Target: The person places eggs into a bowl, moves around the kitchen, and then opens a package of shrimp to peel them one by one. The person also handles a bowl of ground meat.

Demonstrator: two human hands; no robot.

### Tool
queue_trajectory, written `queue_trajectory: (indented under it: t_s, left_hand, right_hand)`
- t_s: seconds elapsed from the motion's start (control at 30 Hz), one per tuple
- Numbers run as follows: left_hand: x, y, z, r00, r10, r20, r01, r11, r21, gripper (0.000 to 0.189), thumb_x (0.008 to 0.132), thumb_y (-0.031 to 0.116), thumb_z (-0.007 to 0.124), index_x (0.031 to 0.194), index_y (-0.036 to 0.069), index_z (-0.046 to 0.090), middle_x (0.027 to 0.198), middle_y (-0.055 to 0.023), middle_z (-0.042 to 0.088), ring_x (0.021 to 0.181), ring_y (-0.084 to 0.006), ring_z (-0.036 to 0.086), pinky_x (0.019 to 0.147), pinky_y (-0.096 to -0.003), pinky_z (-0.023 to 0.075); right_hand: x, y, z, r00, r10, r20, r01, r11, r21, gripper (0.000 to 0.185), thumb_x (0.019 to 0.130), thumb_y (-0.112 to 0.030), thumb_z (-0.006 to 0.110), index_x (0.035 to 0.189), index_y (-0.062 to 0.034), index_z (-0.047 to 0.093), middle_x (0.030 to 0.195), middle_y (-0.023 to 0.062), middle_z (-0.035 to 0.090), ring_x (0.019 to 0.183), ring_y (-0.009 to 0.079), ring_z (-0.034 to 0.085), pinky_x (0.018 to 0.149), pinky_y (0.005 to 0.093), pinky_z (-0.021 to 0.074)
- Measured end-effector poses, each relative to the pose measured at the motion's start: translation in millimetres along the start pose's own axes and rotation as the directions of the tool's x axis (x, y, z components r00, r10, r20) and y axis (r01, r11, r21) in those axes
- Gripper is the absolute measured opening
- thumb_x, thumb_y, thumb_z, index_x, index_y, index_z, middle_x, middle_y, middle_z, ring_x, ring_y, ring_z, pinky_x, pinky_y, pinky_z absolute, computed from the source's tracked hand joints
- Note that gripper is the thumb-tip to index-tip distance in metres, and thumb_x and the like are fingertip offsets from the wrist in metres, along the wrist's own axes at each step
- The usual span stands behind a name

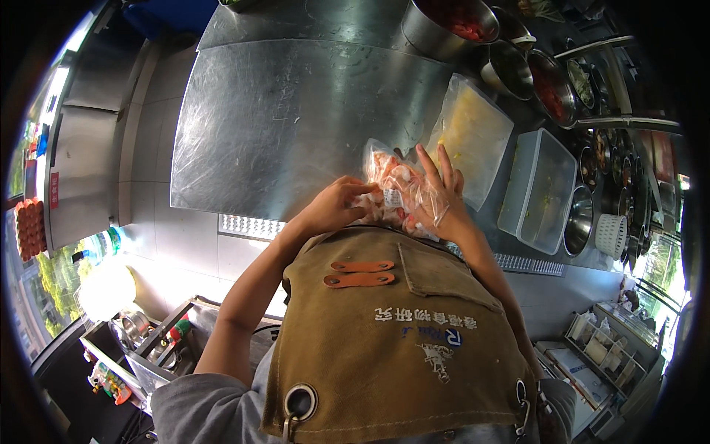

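A clear plastic bag of pinkish-white pieces, perhaps raw meat or seafood (pixel 395 180), lies against the near edge of the stainless steel worktop (pixel 249 122), close to my brown apron. It bears a small white label. My left hand (pixel 338 205) pinches the bag's left side between thumb and fingers. At the bag's right side, my right hand (pixel 446 194) has loose clear plastic over its palm, with two fingers raised and spread; whether it grips the plastic I cannot tell. Just beyond that hand lies a flat translucent bag with yellow contents (pixel 471 133).
A translucent plastic tub (pixel 543 194) stands on the right, beside a steel bowl (pixel 578 220) and a white perforated basket (pixel 611 236). A deep steel pot with red contents (pixel 432 30) and several bowls fill the far right. A perforated strip (pixel 249 226) runs along the near edge.
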State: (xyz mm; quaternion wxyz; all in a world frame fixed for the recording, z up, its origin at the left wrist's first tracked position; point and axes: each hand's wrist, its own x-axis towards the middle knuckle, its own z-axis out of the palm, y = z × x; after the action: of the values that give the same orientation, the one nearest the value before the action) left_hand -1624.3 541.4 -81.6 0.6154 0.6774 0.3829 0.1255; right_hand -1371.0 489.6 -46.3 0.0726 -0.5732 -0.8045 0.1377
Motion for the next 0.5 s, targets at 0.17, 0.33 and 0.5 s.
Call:
queue_trajectory:
  t_s: [0.17, 0.33, 0.5]
  left_hand:
    - [9.7, -2.0, -5.1, 0.998, -0.001, 0.069, -0.002, 0.999, 0.042, 0.044, 0.079, 0.019, 0.066, 0.122, 0.012, 0.064, 0.117, -0.0174, 0.054, 0.101, -0.0283, 0.059, 0.091, -0.0366, 0.0465]
    - [9.2, -2.8, -2.8, 0.999, -0.002, 0.043, 0.002, 1.0, -0.001, 0.041, 0.081, 0.018, 0.066, 0.121, 0.011, 0.065, 0.119, -0.0168, 0.054, 0.102, -0.0268, 0.059, 0.091, -0.0356, 0.0469]
    - [3.8, -1.2, 2.6, 0.997, -0.071, 0.005, 0.071, 0.981, -0.181, 0.039, 0.085, 0.019, 0.066, 0.121, 0.006, 0.064, 0.121, -0.0147, 0.053, 0.104, -0.0233, 0.06, 0.091, -0.0329, 0.0469]
  right_hand:
    - [21.0, 3.7, -2.9, 1.0, -0.013, 0.009, 0.012, 0.996, 0.083, 0.041, 0.083, -0.031, 0.065, 0.12, -0.0118, 0.062, 0.152, 0.0051, 0.028, 0.144, 0.0299, 0.011, 0.109, 0.0535, 0.0185]
    - [32.4, -6.2, 6.2, 0.995, 0.048, -0.09, -0.042, 0.997, 0.07, 0.032, 0.078, -0.029, 0.067, 0.103, -0.0094, 0.07, 0.14, 0.0055, 0.044, 0.143, 0.0273, 0.02, 0.11, 0.0556, 0.018]
    - [30.2, -16.7, 6.6, 0.974, -0.005, -0.224, -0.018, 0.995, -0.102, 0.027, 0.071, -0.029, 0.072, 0.089, -0.008, 0.072, 0.135, 0.0064, 0.05, 0.141, 0.0265, 0.026, 0.11, 0.0531, 0.0227]
